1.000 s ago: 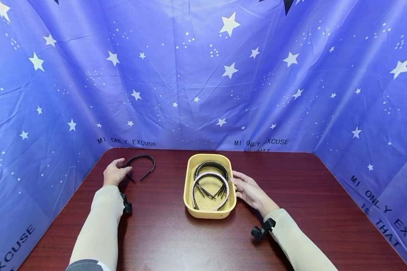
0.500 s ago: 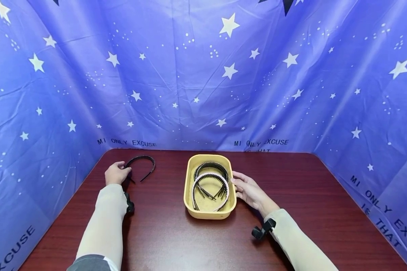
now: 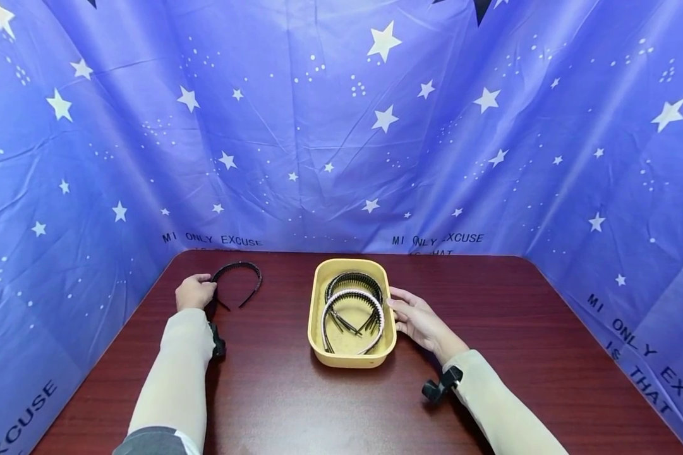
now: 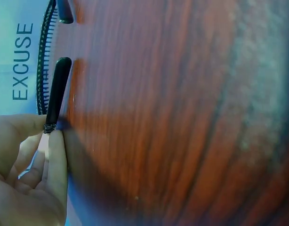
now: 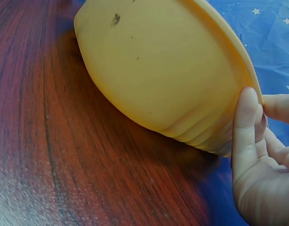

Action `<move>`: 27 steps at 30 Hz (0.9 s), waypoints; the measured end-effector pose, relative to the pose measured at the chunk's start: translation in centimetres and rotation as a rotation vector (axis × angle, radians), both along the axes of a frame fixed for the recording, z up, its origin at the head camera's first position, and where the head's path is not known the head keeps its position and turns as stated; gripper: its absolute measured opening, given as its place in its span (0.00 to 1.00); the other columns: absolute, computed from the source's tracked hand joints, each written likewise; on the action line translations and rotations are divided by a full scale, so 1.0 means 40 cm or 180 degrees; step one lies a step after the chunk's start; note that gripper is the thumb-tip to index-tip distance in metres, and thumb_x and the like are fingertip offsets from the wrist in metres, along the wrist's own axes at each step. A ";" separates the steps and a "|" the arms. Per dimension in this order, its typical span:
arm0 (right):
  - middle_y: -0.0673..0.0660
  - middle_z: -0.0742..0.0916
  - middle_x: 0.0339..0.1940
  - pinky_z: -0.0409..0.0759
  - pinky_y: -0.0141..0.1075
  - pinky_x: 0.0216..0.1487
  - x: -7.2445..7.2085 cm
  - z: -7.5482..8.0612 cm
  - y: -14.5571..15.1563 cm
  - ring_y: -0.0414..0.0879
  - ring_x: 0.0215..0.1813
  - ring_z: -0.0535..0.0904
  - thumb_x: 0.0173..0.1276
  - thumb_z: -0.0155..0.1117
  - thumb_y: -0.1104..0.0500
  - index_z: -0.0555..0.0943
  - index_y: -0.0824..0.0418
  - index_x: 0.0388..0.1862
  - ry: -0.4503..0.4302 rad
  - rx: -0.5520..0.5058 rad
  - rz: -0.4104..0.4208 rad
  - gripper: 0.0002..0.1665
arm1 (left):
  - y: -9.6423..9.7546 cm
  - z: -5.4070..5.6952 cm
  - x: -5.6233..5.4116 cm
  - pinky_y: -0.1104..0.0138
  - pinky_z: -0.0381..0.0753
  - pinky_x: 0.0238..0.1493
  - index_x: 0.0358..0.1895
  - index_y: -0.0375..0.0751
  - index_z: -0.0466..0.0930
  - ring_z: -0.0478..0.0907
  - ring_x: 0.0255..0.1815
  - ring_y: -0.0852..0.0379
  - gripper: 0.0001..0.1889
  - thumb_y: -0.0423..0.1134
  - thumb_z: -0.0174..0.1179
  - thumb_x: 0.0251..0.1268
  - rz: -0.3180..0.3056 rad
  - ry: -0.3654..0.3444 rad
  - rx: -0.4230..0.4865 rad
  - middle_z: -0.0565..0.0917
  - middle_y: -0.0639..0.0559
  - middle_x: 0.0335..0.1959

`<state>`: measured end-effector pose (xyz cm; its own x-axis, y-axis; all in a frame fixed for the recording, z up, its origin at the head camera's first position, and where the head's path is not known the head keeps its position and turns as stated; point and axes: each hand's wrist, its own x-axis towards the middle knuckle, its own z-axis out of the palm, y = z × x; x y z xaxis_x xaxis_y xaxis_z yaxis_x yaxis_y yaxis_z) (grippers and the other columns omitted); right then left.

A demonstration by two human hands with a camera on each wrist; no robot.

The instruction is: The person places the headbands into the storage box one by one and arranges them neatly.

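At the far left of the table, my left hand [image 3: 195, 292] pinches one end of a black headband [image 3: 254, 272] between thumb and fingertips. The left wrist view shows this headband [image 4: 59, 89] with its row of teeth and both smooth ends, one in the fingers. Several headbands lie in a yellow plastic basket [image 3: 352, 361] at the middle; a pink-and-white one [image 3: 325, 319] lies over black ones [image 3: 352, 276]. My right hand [image 3: 423, 322] holds the basket's right rim, with finger and thumb on either side of it in the right wrist view.
The dark red wooden table [image 3: 273, 404] fills the lower view. A blue curtain [image 3: 330, 126] with white stars and lettering hangs behind it and at both sides. Black camera mounts [image 3: 442, 384] sit on the wrists.
My left hand has moved slightly right and closed its fingertips on the headband's end. The headband has shifted a little. My right hand and the basket have stayed in place.
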<state>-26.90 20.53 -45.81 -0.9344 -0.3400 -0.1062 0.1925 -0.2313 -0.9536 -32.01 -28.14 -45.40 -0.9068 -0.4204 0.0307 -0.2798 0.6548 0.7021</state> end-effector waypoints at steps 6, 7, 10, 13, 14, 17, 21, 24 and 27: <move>0.52 0.85 0.41 0.81 0.31 0.34 0.003 0.003 -0.003 0.39 0.37 0.82 0.79 0.53 0.63 0.52 0.70 0.78 -0.0009 0.0019 0.0005 0.36 | -0.006 0.003 0.008 0.51 0.78 0.55 0.58 0.30 0.82 0.85 0.25 0.57 0.20 0.36 0.57 0.65 -0.0074 0.0039 0.0209 0.89 0.41 0.33; 0.52 0.86 0.41 0.81 0.31 0.34 0.004 0.004 -0.003 0.39 0.37 0.82 0.79 0.53 0.63 0.52 0.70 0.78 -0.0009 0.0020 0.0003 0.36 | -0.007 0.003 0.008 0.51 0.79 0.54 0.58 0.31 0.81 0.83 0.22 0.61 0.21 0.36 0.57 0.65 -0.0079 0.0029 0.0242 0.89 0.40 0.35; 0.52 0.86 0.41 0.81 0.31 0.34 0.004 0.004 -0.004 0.39 0.37 0.82 0.79 0.53 0.63 0.52 0.70 0.78 -0.0023 0.0019 -0.0001 0.36 | -0.010 0.002 0.006 0.51 0.78 0.55 0.59 0.31 0.81 0.83 0.22 0.63 0.22 0.37 0.55 0.64 -0.0104 -0.0013 0.0283 0.89 0.39 0.36; 0.52 0.86 0.41 0.82 0.31 0.34 0.004 0.005 -0.003 0.40 0.38 0.83 0.79 0.53 0.63 0.52 0.69 0.78 -0.0045 0.0017 -0.0022 0.35 | -0.013 -0.001 0.003 0.51 0.76 0.58 0.59 0.31 0.81 0.84 0.24 0.60 0.23 0.38 0.54 0.64 -0.0133 -0.0038 0.0273 0.89 0.41 0.34; 0.52 0.86 0.42 0.82 0.32 0.34 0.004 0.005 -0.002 0.40 0.38 0.83 0.79 0.53 0.63 0.52 0.69 0.78 -0.0039 0.0020 -0.0022 0.35 | -0.013 -0.002 0.002 0.51 0.75 0.59 0.59 0.30 0.81 0.85 0.25 0.59 0.23 0.38 0.53 0.65 -0.0143 -0.0045 0.0273 0.89 0.42 0.33; 0.52 0.86 0.41 0.82 0.33 0.34 0.002 0.005 0.000 0.41 0.38 0.83 0.78 0.54 0.63 0.54 0.68 0.78 -0.0052 0.0027 -0.0052 0.35 | -0.013 -0.003 0.000 0.50 0.76 0.59 0.59 0.30 0.80 0.84 0.25 0.60 0.23 0.39 0.52 0.66 -0.0172 -0.0054 0.0333 0.89 0.44 0.32; 0.52 0.87 0.41 0.83 0.33 0.35 0.001 0.006 0.000 0.41 0.38 0.83 0.78 0.54 0.63 0.54 0.67 0.78 -0.0069 0.0028 -0.0053 0.35 | -0.011 -0.001 0.002 0.50 0.77 0.58 0.60 0.29 0.80 0.84 0.25 0.62 0.22 0.39 0.52 0.69 -0.0199 -0.0059 0.0429 0.88 0.39 0.37; 0.52 0.86 0.41 0.83 0.33 0.34 0.002 0.008 -0.001 0.40 0.38 0.83 0.78 0.54 0.63 0.54 0.68 0.78 -0.0069 0.0018 -0.0036 0.35 | -0.010 -0.001 0.006 0.50 0.76 0.59 0.61 0.29 0.79 0.84 0.26 0.62 0.21 0.40 0.53 0.73 -0.0215 -0.0078 0.0514 0.86 0.33 0.45; 0.51 0.86 0.41 0.82 0.32 0.34 0.003 0.010 -0.002 0.40 0.37 0.83 0.78 0.53 0.63 0.53 0.69 0.78 -0.0060 0.0002 -0.0014 0.35 | -0.010 0.000 0.008 0.50 0.77 0.57 0.62 0.29 0.77 0.85 0.27 0.61 0.22 0.40 0.54 0.74 -0.0265 -0.0088 0.0601 0.82 0.29 0.53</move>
